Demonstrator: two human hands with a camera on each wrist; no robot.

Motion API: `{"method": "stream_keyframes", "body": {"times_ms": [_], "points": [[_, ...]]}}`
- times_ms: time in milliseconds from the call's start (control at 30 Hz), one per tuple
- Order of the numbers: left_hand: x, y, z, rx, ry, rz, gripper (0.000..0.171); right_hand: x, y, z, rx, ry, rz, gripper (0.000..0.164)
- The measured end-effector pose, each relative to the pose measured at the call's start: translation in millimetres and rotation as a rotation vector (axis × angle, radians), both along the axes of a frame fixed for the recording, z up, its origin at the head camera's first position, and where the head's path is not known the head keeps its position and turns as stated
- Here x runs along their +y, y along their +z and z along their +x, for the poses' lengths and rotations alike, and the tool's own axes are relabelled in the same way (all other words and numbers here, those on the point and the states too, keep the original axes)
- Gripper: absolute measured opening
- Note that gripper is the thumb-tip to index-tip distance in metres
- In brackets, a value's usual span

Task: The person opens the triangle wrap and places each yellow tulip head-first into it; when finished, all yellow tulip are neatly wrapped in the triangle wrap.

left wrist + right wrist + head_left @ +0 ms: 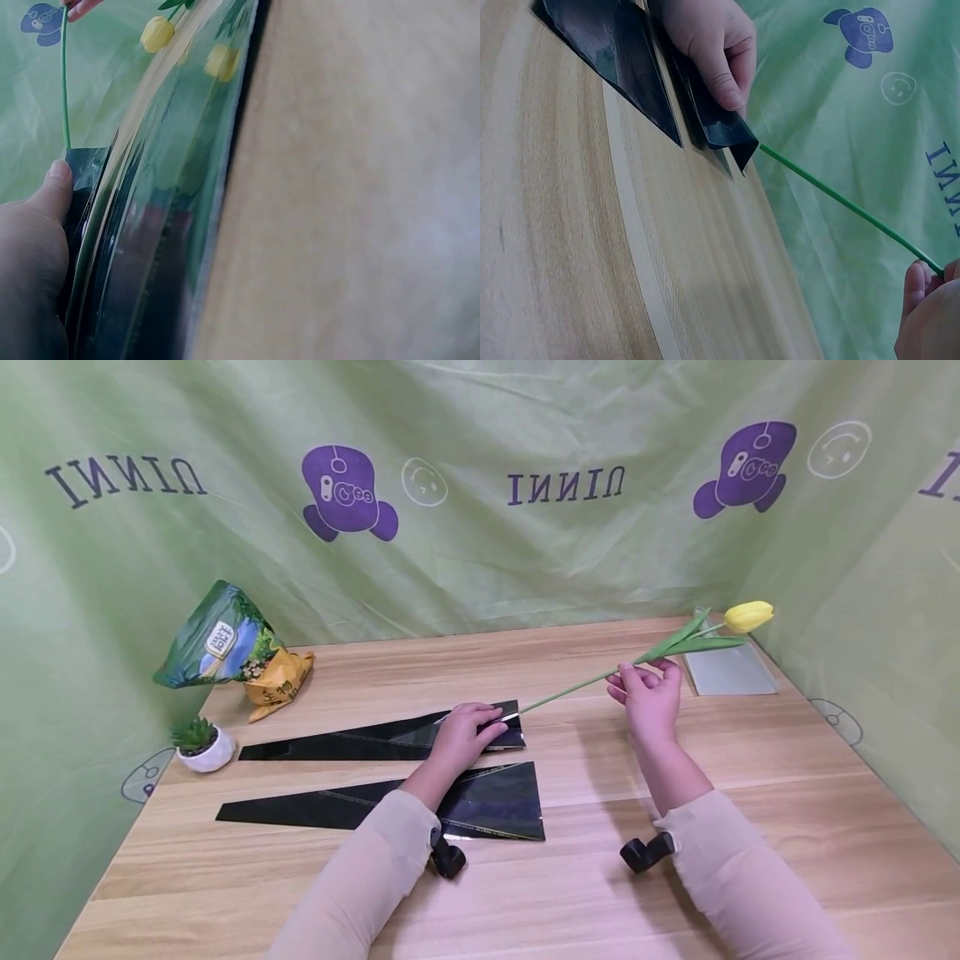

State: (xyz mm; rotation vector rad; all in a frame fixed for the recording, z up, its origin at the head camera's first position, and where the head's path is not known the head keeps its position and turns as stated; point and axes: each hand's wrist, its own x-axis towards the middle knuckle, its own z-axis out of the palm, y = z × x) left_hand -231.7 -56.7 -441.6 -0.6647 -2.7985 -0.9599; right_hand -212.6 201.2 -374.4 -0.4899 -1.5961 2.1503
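Right hand (652, 700): fingers pinch green-stemmed yellow tulip (672, 640); head view shows bloom (748, 617), right wrist view only stem (847, 202). Left hand (461, 737): fingers clamp far tapered black plastic sleeve (360, 743).

A yellow tulip (667, 647) with green leaves slants up from left to right, its bloom toward the far right corner of the tabletop (555, 893); the right hand (651, 702) pinches its stem just below the leaves. The stem's lower end meets the wide end of a glossy black tapered sleeve (337, 745), gripped there by the left hand (461, 735). A matching second sleeve (491, 802) lies flat, nearer the front edge, narrow end leftward.
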Motion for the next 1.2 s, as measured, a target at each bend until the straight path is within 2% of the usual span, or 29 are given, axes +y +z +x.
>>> {"method": "stream_keyframes", "body": {"times_ms": [500, 733, 967, 1200], "points": [[-0.4, 0.4, 1.1, -0.014, -0.005, 0.007, 0.038, -4.5, 1.5, 0.0, -0.001, 0.016, 0.006, 0.033], [-0.2, -0.5, 0.5, -0.002, -0.004, 0.004, 0.037, -6.3, -0.4, -0.4, -0.028, 0.014, 0.053, 0.033], [0.0, -1.1, 0.3, -0.007, -0.003, 0.01, 0.037, -7.4, 0.4, -0.2, -0.013, 0.008, 0.037, 0.033], [0.3, -1.8, -0.1, -0.002, 0.003, 0.012, 0.037, -12.7, -9.3, -3.3, -0.041, 0.049, 0.035, 0.033]]}}
